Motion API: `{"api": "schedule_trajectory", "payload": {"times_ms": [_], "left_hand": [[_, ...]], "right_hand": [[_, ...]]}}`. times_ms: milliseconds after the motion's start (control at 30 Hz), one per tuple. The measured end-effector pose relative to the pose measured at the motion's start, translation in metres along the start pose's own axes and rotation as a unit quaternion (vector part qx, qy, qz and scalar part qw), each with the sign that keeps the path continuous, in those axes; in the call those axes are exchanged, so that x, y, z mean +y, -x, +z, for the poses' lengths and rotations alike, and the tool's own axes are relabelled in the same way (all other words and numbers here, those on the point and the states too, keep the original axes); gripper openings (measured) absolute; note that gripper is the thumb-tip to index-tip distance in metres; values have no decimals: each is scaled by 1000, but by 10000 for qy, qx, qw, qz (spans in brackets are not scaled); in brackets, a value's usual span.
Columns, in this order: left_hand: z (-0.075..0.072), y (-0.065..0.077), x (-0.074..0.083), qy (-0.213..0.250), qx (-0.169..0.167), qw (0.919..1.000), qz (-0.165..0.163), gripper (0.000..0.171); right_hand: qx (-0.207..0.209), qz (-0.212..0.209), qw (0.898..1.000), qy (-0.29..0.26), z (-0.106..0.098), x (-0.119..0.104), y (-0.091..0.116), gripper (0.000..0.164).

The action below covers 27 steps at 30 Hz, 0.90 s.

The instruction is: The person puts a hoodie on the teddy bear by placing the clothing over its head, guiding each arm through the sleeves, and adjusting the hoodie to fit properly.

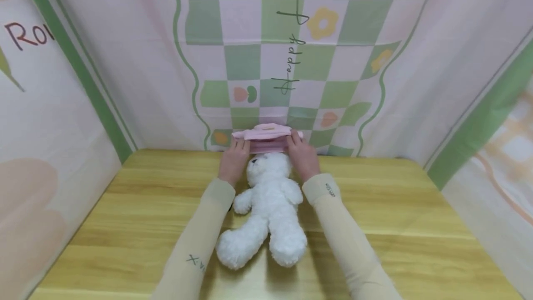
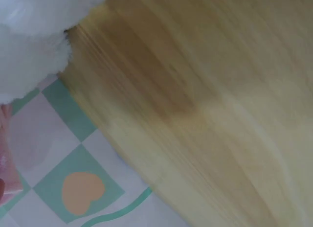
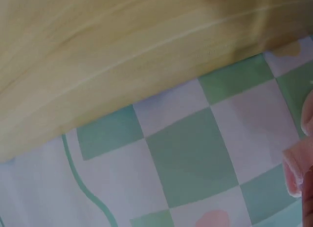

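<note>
A white plush bear (image 1: pixel 272 203) lies on its back on the wooden table, its head toward the wall side and its legs toward me. Just beyond its head, a small pink garment (image 1: pixel 268 132) is held up by both hands, with its lower edge spread wide. My left hand (image 1: pixel 234 163) pinches the garment's left side. On the other side, my right hand (image 1: pixel 304 159) grips its right edge. Pink cloth (image 3: pixel 293 168) and a fingertip show at the border of the right wrist view. White fur (image 2: pixel 34 56) fills a corner of the left wrist view.
The wooden table (image 1: pixel 374 216) ends at a hanging curtain (image 1: pixel 241 22) with green and white checks. Further printed curtains stand at the left (image 1: pixel 37 105) and right (image 1: pixel 499 152).
</note>
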<state>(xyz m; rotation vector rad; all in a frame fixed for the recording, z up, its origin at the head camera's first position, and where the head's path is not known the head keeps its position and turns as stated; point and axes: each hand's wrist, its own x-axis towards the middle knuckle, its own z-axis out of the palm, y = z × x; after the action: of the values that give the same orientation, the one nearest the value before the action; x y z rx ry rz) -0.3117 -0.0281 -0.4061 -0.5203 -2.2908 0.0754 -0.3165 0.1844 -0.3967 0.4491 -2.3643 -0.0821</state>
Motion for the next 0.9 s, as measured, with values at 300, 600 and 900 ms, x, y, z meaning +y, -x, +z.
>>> {"api": "schedule_trajectory", "payload": {"times_ms": [300, 600, 900], "left_hand": [[9, -5, 2, 494, 77, 9977, -464, 26], [19, 1, 0, 140, -105, 9995, -260, 24], [28, 13, 0, 39, -707, 9975, 37, 19]], "right_hand": [[-599, 593, 9736, -2122, 5, 1, -11, 21], [-1183, 801, 9597, -2421, 9, 4, -10, 25], [-1442, 754, 9616, -2210, 21, 10, 1, 31]]}}
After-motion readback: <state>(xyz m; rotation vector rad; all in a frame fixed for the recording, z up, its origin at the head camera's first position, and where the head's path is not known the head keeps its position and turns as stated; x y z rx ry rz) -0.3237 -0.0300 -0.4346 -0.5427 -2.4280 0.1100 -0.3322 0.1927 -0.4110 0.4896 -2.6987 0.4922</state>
